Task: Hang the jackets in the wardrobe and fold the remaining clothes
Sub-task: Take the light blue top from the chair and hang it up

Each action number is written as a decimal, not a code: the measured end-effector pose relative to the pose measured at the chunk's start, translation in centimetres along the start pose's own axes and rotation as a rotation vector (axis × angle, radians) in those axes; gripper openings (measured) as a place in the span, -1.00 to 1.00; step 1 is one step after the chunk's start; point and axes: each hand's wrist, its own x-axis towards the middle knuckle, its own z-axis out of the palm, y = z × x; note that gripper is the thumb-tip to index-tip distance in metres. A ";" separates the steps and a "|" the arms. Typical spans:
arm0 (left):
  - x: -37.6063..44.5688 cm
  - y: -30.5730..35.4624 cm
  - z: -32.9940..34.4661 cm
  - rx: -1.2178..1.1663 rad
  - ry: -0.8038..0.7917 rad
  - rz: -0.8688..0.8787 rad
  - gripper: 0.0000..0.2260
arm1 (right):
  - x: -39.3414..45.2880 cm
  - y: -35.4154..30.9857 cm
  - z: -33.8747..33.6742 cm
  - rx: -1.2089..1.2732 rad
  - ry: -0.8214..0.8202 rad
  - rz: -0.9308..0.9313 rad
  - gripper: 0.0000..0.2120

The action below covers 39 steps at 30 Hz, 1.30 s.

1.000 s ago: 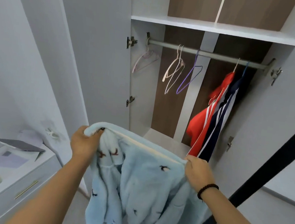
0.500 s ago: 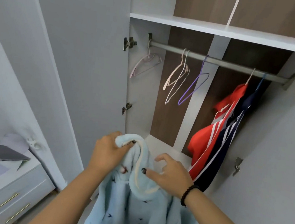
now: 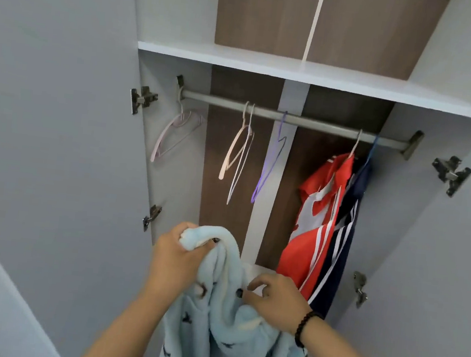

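The pale blue fleece jacket (image 3: pixel 230 318) hangs in front of the open wardrobe (image 3: pixel 299 71), below the rail (image 3: pixel 294 119), bunched at its collar in the left hand (image 3: pixel 178 257), whose fingers curl tight round the fabric; a second ago it was spread wide between both hands, so it has been gathered into one grip; the right hand (image 3: pixel 276 300) has let go of its corner and now lies loosely curled against the cloth, holding nothing that I can see; the view has tipped up toward the empty hangers, pink (image 3: pixel 175 133), white (image 3: pixel 238 152) and purple (image 3: pixel 271 164); the red jacket (image 3: pixel 315 216) and navy jacket (image 3: pixel 347 220) already hang at the right; likely the freed hand is bound for a hanger.
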 end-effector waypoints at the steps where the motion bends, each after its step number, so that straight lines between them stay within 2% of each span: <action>1: 1.2 0.2 -0.2 -0.030 -0.006 0.010 -0.86 | 0.8 0.1 0.0 0.004 0.015 0.030 -0.71; 6: 6.7 1.2 -1.2 -0.191 0.022 0.036 -0.92 | 4.9 0.3 1.3 -0.036 0.100 0.149 -0.83; 10: 9.5 1.7 -0.9 -0.195 -0.078 0.105 -0.90 | 8.2 0.0 1.3 0.024 0.203 0.268 -0.73; 14: 11.6 1.8 0.3 -0.144 -0.120 0.166 -0.83 | 12.4 -1.1 -1.6 0.124 0.305 0.270 -0.79; 20: 16.2 1.8 1.5 -0.138 -0.059 0.218 -0.81 | 20.5 -2.9 -8.9 0.260 0.402 0.218 -0.83; 24: 18.6 1.9 2.3 -0.118 -0.017 0.203 -0.82 | 26.9 -3.8 -12.9 0.351 0.483 0.181 -0.93; 27: 19.9 1.7 2.7 -0.129 0.053 0.188 -0.78 | 31.5 -3.9 -14.9 0.410 0.484 0.205 -0.73; 32: 20.5 1.1 3.3 -0.140 0.123 0.167 -0.75 | 37.1 -3.1 -15.9 0.335 0.388 0.270 -0.35; 35: 20.1 0.8 3.4 -0.144 0.128 0.143 -0.75 | 39.1 -2.8 -15.7 0.296 0.437 0.278 -0.34; 39: 19.2 0.5 3.2 -0.134 0.101 0.120 -0.75 | 40.4 -3.0 -15.3 0.624 0.429 0.313 -0.48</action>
